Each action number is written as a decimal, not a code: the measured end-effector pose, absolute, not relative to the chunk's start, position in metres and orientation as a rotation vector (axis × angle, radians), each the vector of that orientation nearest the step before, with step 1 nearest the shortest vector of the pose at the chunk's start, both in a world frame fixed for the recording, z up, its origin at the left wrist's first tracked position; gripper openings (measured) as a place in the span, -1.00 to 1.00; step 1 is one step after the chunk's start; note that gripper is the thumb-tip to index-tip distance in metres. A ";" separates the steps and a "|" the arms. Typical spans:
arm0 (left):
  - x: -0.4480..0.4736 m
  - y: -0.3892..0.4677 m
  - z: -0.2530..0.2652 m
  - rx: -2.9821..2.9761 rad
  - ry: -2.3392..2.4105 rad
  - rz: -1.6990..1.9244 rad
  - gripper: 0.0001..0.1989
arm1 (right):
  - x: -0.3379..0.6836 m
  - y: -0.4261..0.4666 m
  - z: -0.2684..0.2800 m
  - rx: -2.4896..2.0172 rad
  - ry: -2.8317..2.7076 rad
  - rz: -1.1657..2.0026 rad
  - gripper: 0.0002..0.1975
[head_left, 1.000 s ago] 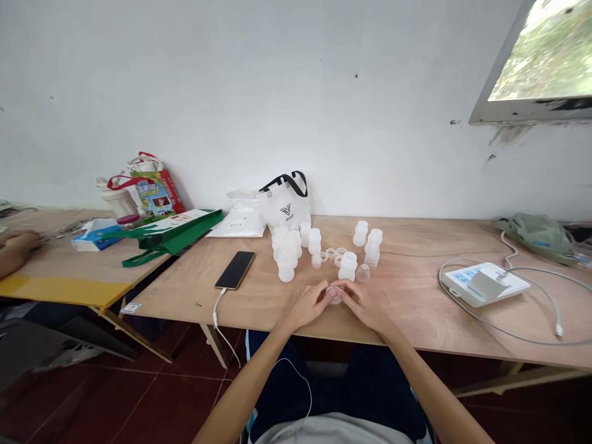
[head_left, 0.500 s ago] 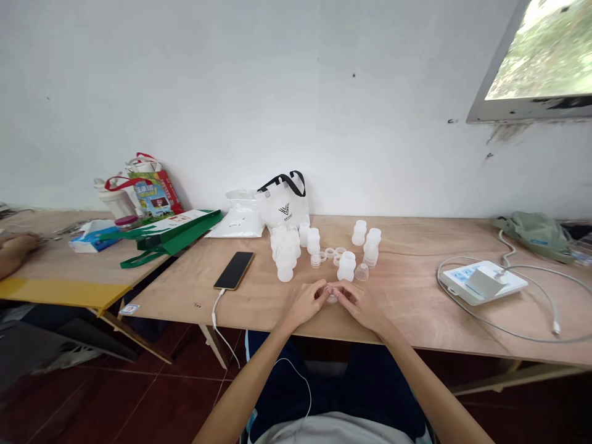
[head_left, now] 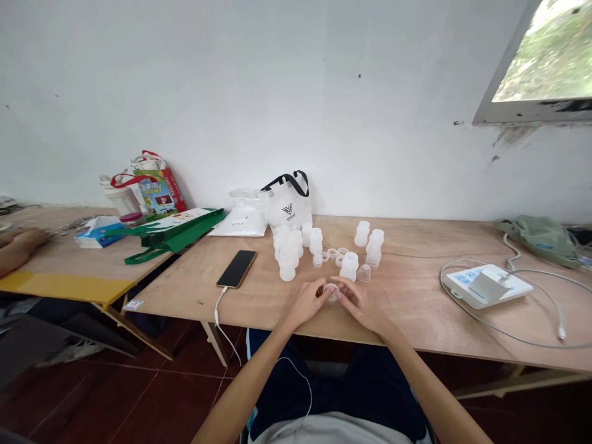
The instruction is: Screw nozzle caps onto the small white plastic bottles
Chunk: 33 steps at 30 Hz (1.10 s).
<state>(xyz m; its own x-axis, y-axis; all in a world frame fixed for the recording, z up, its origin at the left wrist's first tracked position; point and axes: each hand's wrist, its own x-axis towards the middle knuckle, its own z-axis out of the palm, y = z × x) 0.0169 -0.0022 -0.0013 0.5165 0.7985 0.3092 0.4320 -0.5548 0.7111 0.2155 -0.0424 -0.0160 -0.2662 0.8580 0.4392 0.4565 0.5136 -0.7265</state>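
Note:
My left hand [head_left: 306,301] and my right hand [head_left: 359,303] meet near the front edge of the plywood table [head_left: 407,302]. Between their fingertips they pinch a small clear plastic cap [head_left: 332,292]; most of it is hidden by the fingers. Just beyond the hands stands a white plastic bottle [head_left: 349,266], with a clear cup [head_left: 364,273] lying beside it. A cluster of several white bottles [head_left: 289,246] stands further back to the left, and two more bottles [head_left: 370,240] stand behind. Small clear rings [head_left: 333,253] lie between the groups.
A black phone [head_left: 237,269] on a white cable lies left of the bottles. A white tote bag [head_left: 285,203] and a plastic packet [head_left: 240,221] stand by the wall. A white power strip [head_left: 485,284] with looping cable sits at the right. Another person's hand [head_left: 21,242] rests on the left table beside a green bag [head_left: 171,227].
My hands have stayed together on the small cap, the fingers shifting slightly around it. The view has drifted a little; nothing else on the table has moved.

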 end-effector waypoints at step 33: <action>0.017 0.000 0.001 1.892 0.799 0.850 -0.61 | 0.221 -0.046 -0.004 -1.190 -1.773 0.346 -0.77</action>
<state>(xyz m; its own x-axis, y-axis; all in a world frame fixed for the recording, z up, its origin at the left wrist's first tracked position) 0.0169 -0.0004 0.0015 0.5573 0.7957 0.2372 0.1874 -0.3988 0.8977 0.2206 -0.0464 -0.0039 -0.0866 0.8353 0.5430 0.5696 0.4886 -0.6609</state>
